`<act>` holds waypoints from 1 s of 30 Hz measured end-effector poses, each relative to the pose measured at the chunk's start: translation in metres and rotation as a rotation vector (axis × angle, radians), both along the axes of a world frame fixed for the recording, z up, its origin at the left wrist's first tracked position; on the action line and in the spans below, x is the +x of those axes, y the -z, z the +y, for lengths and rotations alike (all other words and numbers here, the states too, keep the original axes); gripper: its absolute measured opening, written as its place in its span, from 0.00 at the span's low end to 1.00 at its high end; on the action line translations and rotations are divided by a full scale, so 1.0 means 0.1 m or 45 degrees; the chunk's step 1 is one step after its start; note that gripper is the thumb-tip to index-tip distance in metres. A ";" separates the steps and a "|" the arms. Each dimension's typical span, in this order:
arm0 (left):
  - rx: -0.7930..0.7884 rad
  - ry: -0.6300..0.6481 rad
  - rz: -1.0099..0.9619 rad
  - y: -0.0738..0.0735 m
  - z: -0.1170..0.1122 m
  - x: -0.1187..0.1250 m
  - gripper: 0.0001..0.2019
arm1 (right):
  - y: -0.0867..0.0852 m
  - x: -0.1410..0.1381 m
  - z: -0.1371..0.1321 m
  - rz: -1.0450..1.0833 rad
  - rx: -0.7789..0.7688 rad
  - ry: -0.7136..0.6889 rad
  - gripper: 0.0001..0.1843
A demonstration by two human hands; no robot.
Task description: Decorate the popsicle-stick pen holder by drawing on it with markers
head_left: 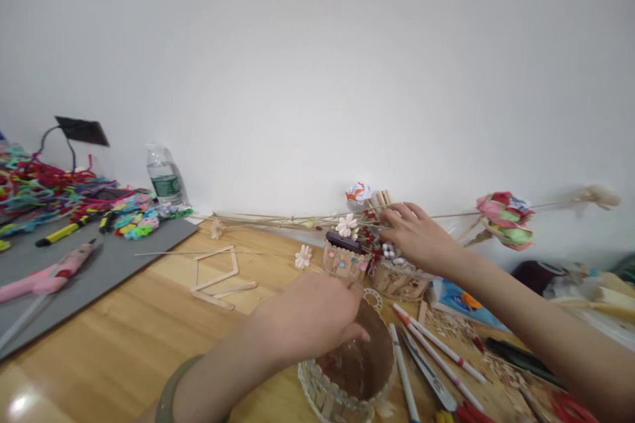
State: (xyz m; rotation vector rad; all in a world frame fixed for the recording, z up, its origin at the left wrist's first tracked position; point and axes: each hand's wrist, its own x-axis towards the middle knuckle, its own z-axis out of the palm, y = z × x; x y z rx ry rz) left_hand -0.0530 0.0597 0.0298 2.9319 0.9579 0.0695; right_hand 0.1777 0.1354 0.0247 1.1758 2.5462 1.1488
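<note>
My left hand (pixel 317 314) is over the near rim area of a round, stick-walled container (pixel 347 403). Its thumb stands apart from the index finger, nothing shows between them, and the other fingers are hidden. Just beyond sits a small pot (pixel 346 263) with coloured dots, holding a dark object (pixel 343 242). My right hand (pixel 411 234) reaches over a second decorated container (pixel 403 279), fingers curled down among red dried stems (pixel 370 228). What those fingertips grip is hidden. A beige bundled piece (pixel 383 197) and a crumpled paper ball (pixel 358 193) are beside them.
Markers (pixel 441 344), scissors (pixel 431 377) and wood scraps (pixel 449 327) lie right. Popsicle sticks (pixel 223 277) lie left of the hands. A pink glue gun (pixel 54 274) rests on a grey mat (pixel 114 271), near yarn (pixel 44 192) and a water bottle (pixel 163 175). Paper flowers (pixel 506 218) lean rightward.
</note>
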 end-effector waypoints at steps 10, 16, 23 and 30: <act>0.026 0.027 -0.003 0.01 -0.01 -0.03 0.19 | -0.18 0.12 0.06 -0.065 -0.050 -0.080 0.06; 0.015 0.018 -0.005 0.00 -0.01 -0.03 0.19 | -0.20 0.20 0.08 -0.061 -0.036 -0.106 0.11; -0.001 0.014 -0.003 -0.01 -0.01 -0.02 0.19 | -0.14 -0.01 -0.09 0.018 -0.141 -0.127 0.12; 0.018 0.020 0.005 0.01 -0.01 -0.01 0.19 | -0.01 0.18 -0.12 0.056 -0.240 -0.159 0.05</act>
